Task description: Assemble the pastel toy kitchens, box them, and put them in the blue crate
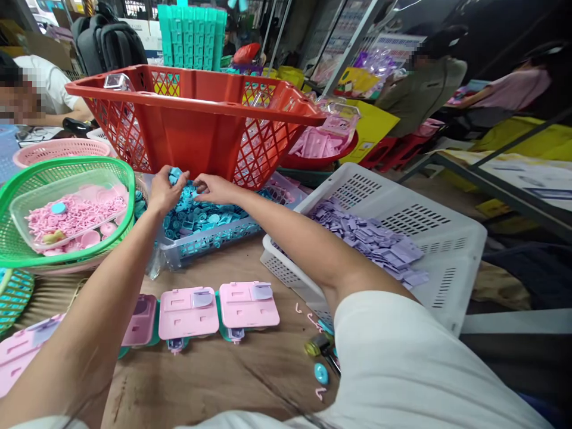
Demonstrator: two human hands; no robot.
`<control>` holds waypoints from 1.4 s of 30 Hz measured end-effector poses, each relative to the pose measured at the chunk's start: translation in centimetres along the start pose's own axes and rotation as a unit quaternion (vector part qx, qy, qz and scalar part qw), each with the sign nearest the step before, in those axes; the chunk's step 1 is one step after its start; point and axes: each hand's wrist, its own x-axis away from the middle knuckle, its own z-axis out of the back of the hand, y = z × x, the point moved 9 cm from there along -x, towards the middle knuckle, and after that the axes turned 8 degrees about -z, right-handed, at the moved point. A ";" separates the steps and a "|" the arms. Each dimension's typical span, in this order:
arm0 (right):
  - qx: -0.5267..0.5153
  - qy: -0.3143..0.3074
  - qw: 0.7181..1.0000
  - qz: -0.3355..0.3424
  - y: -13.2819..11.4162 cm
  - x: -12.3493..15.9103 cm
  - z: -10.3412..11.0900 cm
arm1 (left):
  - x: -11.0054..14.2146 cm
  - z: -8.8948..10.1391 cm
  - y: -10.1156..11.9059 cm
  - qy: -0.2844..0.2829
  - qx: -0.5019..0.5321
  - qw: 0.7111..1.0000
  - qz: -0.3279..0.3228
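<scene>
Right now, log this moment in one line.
left grip: holding blue plastic piece | right grip: at loose blue pieces in bin | pink-lidded cases: on table

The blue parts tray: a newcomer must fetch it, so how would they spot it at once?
Find the big red basket. Just in front, below the left hand and right hand, sits the see-through tray. Its blue parts set it apart from the green basket of pink parts at left and white crate of purple pieces at right.

White carton (137, 27) at back: "GIRL" readable; preceding lettering unclear.
</scene>
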 end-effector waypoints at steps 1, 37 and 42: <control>0.087 0.001 0.996 -0.022 0.6 -0.1 -0.4 | -0.1 0.7 -0.6 0.043 0.002 0.999 0.019; 0.213 -0.108 0.968 -0.078 1.0 1.0 -3.5 | -0.1 2.3 -1.1 0.134 0.021 0.991 -0.012; 0.210 0.010 0.978 -0.011 -3.3 -1.0 -2.4 | -0.4 2.9 -1.8 0.142 0.028 0.989 -0.016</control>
